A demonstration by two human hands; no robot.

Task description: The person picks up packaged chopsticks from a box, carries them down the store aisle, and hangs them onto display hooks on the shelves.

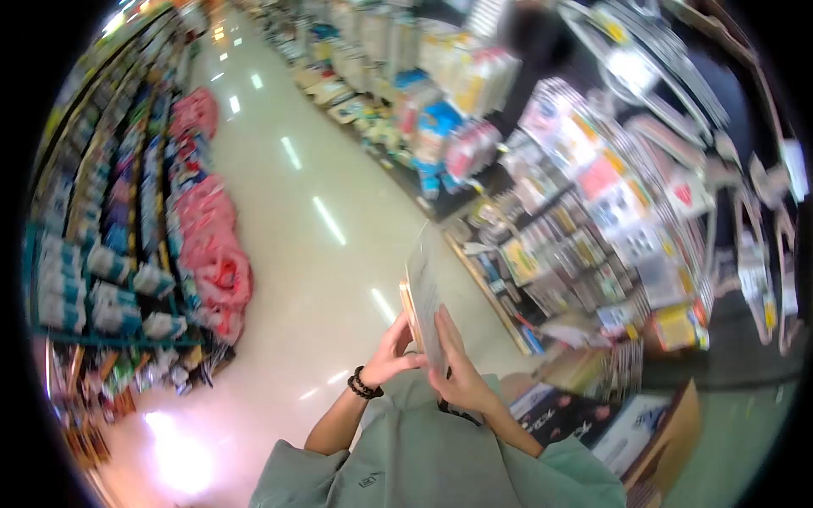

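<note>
A thin, flat package (426, 309) with a clear front and a pale brownish edge is held upright in front of my chest, seen nearly edge-on. My left hand (395, 354) is closed on its left side near the bottom, with a dark beaded bracelet (364, 383) on the wrist. On the other side, my right hand (460, 371) presses against the package's face with fingers stretched along it. What is inside the package cannot be made out. A dark band shows partly at my right wrist.
A shiny aisle floor (284, 279) runs ahead. Shelves of packaged goods and pink bags (216, 254) line the left. On the right are racks of hanging packages (610, 182), hangers (749, 245) and a cardboard box (677, 432) close to my right arm.
</note>
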